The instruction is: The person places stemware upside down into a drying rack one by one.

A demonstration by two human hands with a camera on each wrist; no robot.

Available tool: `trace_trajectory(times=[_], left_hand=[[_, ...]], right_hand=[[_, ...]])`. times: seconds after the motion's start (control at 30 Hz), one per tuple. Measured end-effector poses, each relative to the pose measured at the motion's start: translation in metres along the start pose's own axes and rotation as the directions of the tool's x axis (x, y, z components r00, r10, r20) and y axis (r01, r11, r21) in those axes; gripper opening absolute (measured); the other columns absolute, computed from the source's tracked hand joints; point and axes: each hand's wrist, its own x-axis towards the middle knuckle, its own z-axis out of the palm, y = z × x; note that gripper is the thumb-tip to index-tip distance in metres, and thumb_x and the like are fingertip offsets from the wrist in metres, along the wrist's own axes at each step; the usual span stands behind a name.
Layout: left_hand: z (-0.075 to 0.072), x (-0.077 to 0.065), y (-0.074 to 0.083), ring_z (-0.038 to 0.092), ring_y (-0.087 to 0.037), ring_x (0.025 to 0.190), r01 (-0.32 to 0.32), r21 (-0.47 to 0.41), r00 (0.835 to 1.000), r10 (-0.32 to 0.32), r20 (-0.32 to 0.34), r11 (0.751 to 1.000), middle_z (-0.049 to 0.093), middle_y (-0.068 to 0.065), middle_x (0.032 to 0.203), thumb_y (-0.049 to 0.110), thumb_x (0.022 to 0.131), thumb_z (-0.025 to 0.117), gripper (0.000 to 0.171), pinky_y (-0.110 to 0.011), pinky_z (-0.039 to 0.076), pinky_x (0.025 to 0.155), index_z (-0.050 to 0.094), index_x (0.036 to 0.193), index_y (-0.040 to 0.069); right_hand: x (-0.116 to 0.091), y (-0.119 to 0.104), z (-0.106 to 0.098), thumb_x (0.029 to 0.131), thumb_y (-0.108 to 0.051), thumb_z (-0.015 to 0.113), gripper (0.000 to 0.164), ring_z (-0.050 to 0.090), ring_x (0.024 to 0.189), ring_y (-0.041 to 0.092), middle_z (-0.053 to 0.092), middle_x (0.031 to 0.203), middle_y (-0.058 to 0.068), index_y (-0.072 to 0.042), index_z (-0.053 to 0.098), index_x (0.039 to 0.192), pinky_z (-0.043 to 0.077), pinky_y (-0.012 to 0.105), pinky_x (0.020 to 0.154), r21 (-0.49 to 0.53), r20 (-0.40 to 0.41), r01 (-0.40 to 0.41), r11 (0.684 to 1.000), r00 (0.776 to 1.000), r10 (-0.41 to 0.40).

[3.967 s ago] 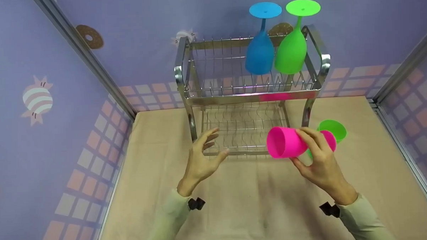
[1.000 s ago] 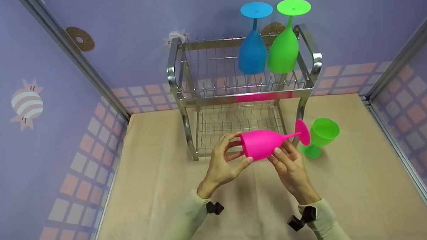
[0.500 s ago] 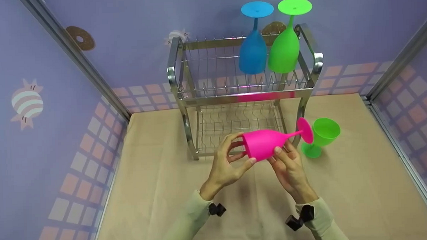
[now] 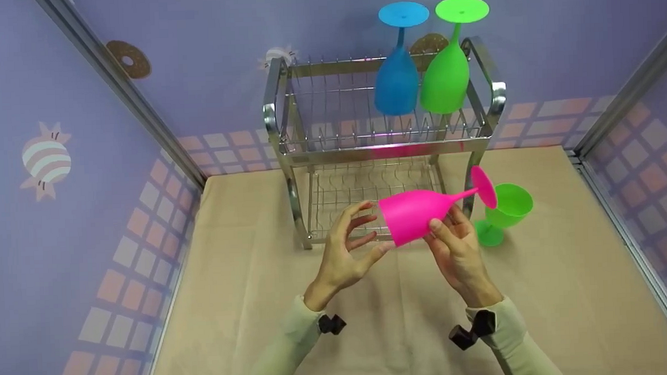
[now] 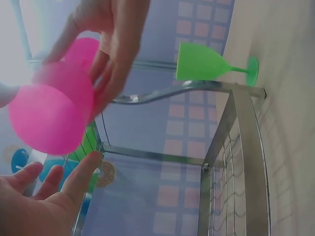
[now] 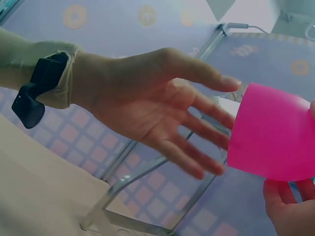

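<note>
A pink plastic wine glass (image 4: 415, 213) lies nearly level above the table, its rim to the left and its foot raised to the right. My right hand (image 4: 457, 255) holds the bowl near the stem, thumb in front and fingers beneath. My left hand (image 4: 344, 254) stands spread at the rim, its thumb tip (image 4: 387, 246) right by the lower edge. In the right wrist view the left hand's fingers (image 6: 202, 132) are loosely extended beside the rim. Behind the right hand, a green wine glass (image 4: 507, 206) stands upright on the table.
A two-tier metal dish rack (image 4: 387, 151) stands at the back. On its upper tier, a blue wine glass (image 4: 396, 85) and a green one (image 4: 446, 81) rest upside down side by side. Patterned purple walls (image 4: 219, 102) enclose the cloth-covered table (image 4: 233, 324).
The pink glass has come from the right to the middle and turned slightly, foot rising. My left hand reached its rim, then drew slightly back from it. My right hand's grip moved beneath the bowl.
</note>
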Motion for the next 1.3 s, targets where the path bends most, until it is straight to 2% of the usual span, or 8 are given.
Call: trace_trajectory(times=[0.17, 0.4, 0.53, 0.67, 0.77, 0.9, 1.13, 1.3], left_hand=[[-0.021, -0.001, -0.009, 0.059, -0.041, 0.137, 0.009, 0.103, 1.0, -0.007, -0.025, 0.995, 0.05, -0.018, 0.156, 0.032, 0.093, 0.081, 0.077, -0.047, 0.061, 0.105, 0.046, 0.156, 0.005], [-0.057, -0.005, -0.031, 0.059, -0.045, 0.138, -0.002, 0.285, 0.989, 0.045, -0.144, 0.959, 0.055, -0.024, 0.153, 0.02, 0.09, 0.086, 0.075, -0.057, 0.056, 0.111, 0.051, 0.152, -0.002], [-0.076, -0.004, -0.042, 0.061, -0.042, 0.133, -0.005, 0.404, 0.97, 0.103, -0.221, 0.915, 0.059, -0.024, 0.148, 0.012, 0.089, 0.087, 0.069, -0.054, 0.058, 0.109, 0.055, 0.148, -0.004], [-0.093, -0.003, -0.051, 0.061, -0.044, 0.131, 0.01, 0.479, 0.941, 0.154, -0.301, 0.878, 0.06, -0.025, 0.144, 0.003, 0.089, 0.084, 0.064, -0.056, 0.059, 0.107, 0.057, 0.145, -0.005], [-0.103, -0.004, -0.058, 0.06, -0.048, 0.13, 0.04, 0.486, 0.923, 0.153, -0.352, 0.873, 0.06, -0.028, 0.142, -0.003, 0.09, 0.081, 0.06, -0.062, 0.059, 0.103, 0.056, 0.145, -0.007], [-0.11, -0.005, -0.07, 0.061, -0.055, 0.128, 0.094, 0.461, 0.911, 0.111, -0.397, 0.882, 0.059, -0.033, 0.141, -0.006, 0.093, 0.075, 0.057, -0.067, 0.059, 0.101, 0.054, 0.146, -0.009], [-0.111, 0.002, -0.084, 0.067, -0.053, 0.123, 0.2, 0.376, 0.906, -0.024, -0.423, 0.905, 0.06, -0.034, 0.145, -0.007, 0.097, 0.069, 0.057, -0.055, 0.062, 0.099, 0.05, 0.151, -0.009], [-0.11, 0.009, -0.09, 0.074, -0.049, 0.113, 0.218, 0.364, 0.896, -0.037, -0.443, 0.905, 0.065, -0.034, 0.137, -0.01, 0.098, 0.067, 0.049, -0.05, 0.065, 0.094, 0.056, 0.146, -0.009]], right_hand=[[0.012, -0.018, 0.011, 0.099, 0.007, 0.067, 0.05, 0.064, 0.124, 0.022, 0.065, 0.134, 0.008, -0.008, 0.058, 0.146, 0.058, 0.034, 0.11, -0.111, 0.098, 0.088, 0.99, 0.992, -0.077], [0.031, -0.042, 0.03, 0.093, 0.011, 0.074, 0.053, 0.068, 0.125, 0.03, 0.067, 0.136, 0.014, -0.003, 0.064, 0.144, 0.061, 0.04, 0.105, -0.222, 0.24, 0.237, 0.946, 0.954, -0.182], [0.044, -0.059, 0.041, 0.093, 0.009, 0.076, 0.056, 0.068, 0.125, 0.033, 0.067, 0.138, 0.018, 0.004, 0.059, 0.146, 0.062, 0.042, 0.105, -0.301, 0.331, 0.299, 0.906, 0.923, -0.195], [0.057, -0.078, 0.057, 0.095, 0.005, 0.076, 0.058, 0.069, 0.124, 0.034, 0.067, 0.139, 0.019, 0.006, 0.055, 0.148, 0.062, 0.04, 0.105, -0.39, 0.402, 0.351, 0.851, 0.897, -0.186], [0.065, -0.091, 0.072, 0.095, 0.003, 0.076, 0.056, 0.069, 0.125, 0.034, 0.067, 0.14, 0.019, 0.004, 0.056, 0.148, 0.061, 0.039, 0.105, -0.434, 0.432, 0.386, 0.814, 0.882, -0.188], [0.076, -0.105, 0.093, 0.095, -0.001, 0.079, 0.057, 0.068, 0.125, 0.034, 0.067, 0.14, 0.019, 0.005, 0.057, 0.147, 0.06, 0.038, 0.106, -0.47, 0.469, 0.439, 0.766, 0.859, -0.205], [0.104, -0.122, 0.132, 0.093, -0.011, 0.085, 0.061, 0.071, 0.122, 0.031, 0.069, 0.136, 0.019, 0.005, 0.059, 0.145, 0.063, 0.036, 0.103, -0.542, 0.556, 0.538, 0.646, 0.806, -0.204], [0.126, -0.13, 0.157, 0.092, -0.003, 0.083, 0.058, 0.072, 0.12, 0.027, 0.073, 0.131, 0.016, 0.004, 0.06, 0.144, 0.063, 0.036, 0.102, -0.622, 0.578, 0.554, 0.553, 0.801, -0.153]])
